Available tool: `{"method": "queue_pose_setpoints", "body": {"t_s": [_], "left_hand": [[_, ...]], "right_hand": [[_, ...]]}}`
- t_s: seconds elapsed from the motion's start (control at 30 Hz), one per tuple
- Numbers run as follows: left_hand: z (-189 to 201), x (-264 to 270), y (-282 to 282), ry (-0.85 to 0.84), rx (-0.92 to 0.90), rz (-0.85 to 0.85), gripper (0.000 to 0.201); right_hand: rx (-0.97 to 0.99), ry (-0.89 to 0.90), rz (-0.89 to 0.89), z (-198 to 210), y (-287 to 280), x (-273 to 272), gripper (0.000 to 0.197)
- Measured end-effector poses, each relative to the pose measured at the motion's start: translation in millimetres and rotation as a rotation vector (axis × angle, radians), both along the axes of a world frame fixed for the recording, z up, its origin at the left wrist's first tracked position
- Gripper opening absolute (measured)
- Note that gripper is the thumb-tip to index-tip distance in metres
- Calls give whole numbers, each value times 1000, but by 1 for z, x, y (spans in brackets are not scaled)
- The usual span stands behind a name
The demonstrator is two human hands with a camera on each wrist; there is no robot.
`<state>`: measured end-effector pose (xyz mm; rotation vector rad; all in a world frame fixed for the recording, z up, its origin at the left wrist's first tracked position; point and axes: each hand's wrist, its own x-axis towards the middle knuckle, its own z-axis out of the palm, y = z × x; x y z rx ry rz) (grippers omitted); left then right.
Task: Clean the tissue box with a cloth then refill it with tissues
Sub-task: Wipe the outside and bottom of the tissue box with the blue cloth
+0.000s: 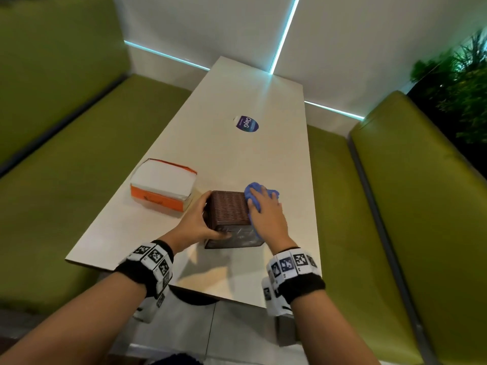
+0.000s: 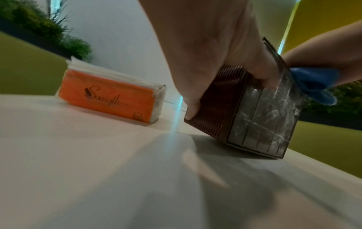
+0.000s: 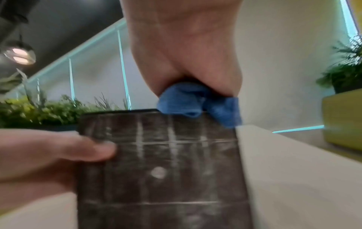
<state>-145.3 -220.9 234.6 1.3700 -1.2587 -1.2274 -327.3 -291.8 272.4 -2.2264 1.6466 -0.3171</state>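
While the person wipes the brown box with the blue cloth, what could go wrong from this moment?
1. The tissue box stands tilted on one lower edge; only the left hand steadies it. A hard push from the right hand with the blue cloth may make it slip or tip over.
2. The open tissue pack lies close beside the left hand; a sliding box might knock it, or loose dust might land on the exposed tissues.
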Motion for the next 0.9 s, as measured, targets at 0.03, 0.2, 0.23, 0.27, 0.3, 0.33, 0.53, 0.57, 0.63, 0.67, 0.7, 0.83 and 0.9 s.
{"method": "queue_pose_setpoints", "body": {"t_s": [0.03,0.2,0.23,0.27,0.3,0.33,0.53,0.57,0.63,0.67,0.7,0.83,0.9], "left_hand": [[-1,-2,1,-7,-3,17,109],[-2,-13,5,118,-26,127,60],[-4,-12,6,119,-25,125,64],[-5,-9,7,78,-31,105,73],[-6,-6,9,31,-27,78,84],[-8,-3,9,-12,-23,57,93],[-11,-5,5,-29,-1,46,101],[-7,-9,6,-18,-6,60,95],[-2,-15,5,13,-53,129,67],[-1,-19,7,51,-59,146,54],[1,-20,8,74,-49,152,49],[11,-9,12,127,-115,105,89],[14,0,13,151,-81,77,94]], "right_hand": [[-24,40,25,1,9,16,42],[16,-4,257,2,58,80,47],[34,-21,266,2,56,76,46],[58,-46,254,2,50,66,45],[67,-73,225,1,42,53,43],[62,-89,175,-3,30,36,42],[-81,98,-11,-7,13,23,37],[-99,100,50,-6,25,40,41],[-78,43,172,-2,53,69,47],[-83,30,223,0,62,76,47],[-89,10,243,4,65,77,47],[-89,-159,129,33,43,45,38],[-100,-166,45,45,28,23,33]]}}
